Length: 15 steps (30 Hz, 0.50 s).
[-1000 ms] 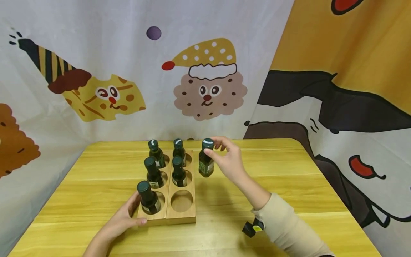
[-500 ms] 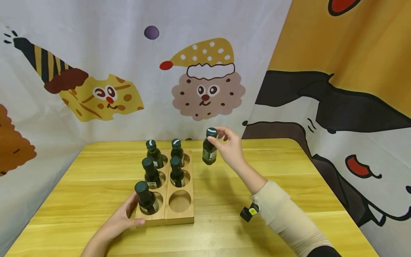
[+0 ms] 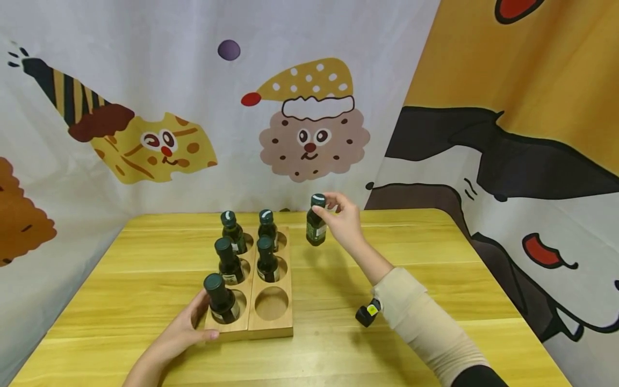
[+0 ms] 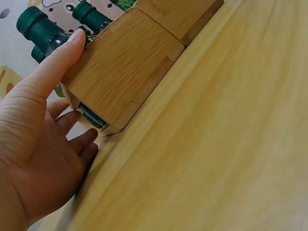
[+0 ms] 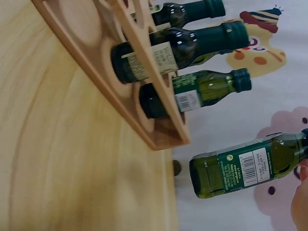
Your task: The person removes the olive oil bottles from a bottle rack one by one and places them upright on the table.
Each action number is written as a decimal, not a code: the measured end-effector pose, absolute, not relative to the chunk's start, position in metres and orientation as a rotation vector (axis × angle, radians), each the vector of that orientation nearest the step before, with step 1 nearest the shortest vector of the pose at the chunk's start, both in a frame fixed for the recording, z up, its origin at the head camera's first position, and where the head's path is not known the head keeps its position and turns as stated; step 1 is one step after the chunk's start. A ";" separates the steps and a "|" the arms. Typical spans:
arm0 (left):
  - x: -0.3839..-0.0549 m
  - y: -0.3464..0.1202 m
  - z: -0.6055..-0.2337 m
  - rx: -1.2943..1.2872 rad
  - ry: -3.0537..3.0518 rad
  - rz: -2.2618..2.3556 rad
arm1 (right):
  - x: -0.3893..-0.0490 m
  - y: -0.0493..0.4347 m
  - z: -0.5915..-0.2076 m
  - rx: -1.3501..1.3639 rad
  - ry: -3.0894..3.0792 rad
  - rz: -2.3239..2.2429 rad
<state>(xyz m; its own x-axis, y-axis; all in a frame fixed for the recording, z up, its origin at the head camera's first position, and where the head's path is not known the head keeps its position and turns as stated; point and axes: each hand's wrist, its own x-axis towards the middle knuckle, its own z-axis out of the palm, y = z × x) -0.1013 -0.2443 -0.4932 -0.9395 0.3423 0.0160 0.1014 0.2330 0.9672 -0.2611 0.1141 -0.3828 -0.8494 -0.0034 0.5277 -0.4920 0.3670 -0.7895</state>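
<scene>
In the head view my right hand (image 3: 344, 223) pinches a small green glass bottle (image 3: 316, 228) by its dark green cap and neck. It hangs nearly upright above the table, to the right of a wooden bottle rack (image 3: 271, 327). A printed label with a barcode shows on this bottle in the right wrist view. My left hand (image 3: 181, 330) grips the rack's near left corner, its thumb (image 4: 72, 45) on the front face and its fingers along the left side. Several similar bottles (image 3: 223, 301) stand in the rack's round holes. The near right hole shows its wooden floor.
The rack sits left of centre on a yellow wood-grain table (image 3: 338, 344). Behind the table's far edge hangs a curtain (image 3: 184, 64) with cartoon prints. A small black device (image 3: 366, 316) hangs at the right wrist, below the beige sleeve (image 3: 416, 306).
My right hand has lifted the bottle higher and slightly away from the rack, then stayed almost still over the last half second. My left hand keeps its place at the rack's corner.
</scene>
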 end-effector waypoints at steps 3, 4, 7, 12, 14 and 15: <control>-0.101 -0.244 -0.494 0.397 2.295 1.785 | -0.263 0.114 -0.391 0.405 -2.202 1.490; -0.101 -0.244 -0.494 0.387 2.292 1.785 | -0.263 0.113 -0.394 0.398 -2.205 1.490; -0.101 -0.244 -0.495 0.364 2.282 1.794 | -0.264 0.114 -0.402 0.378 -2.218 1.491; -0.101 -0.244 -0.496 0.405 2.298 1.791 | -0.266 0.113 -0.415 0.337 -2.242 1.500; -0.101 -0.244 -0.496 0.421 2.312 1.784 | -0.266 0.112 -0.419 0.316 -2.248 1.512; -0.101 -0.244 -0.496 0.423 2.317 1.782 | -0.267 0.112 -0.421 0.310 -2.250 1.516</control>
<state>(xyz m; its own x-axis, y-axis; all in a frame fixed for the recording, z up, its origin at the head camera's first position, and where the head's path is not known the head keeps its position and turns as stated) -0.1008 -0.2444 -0.4955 -0.9417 0.3355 0.0250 0.1102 0.2375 0.9651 -0.2668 0.1122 -0.4211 -0.8921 0.0424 0.4498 -0.4010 0.3843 -0.8316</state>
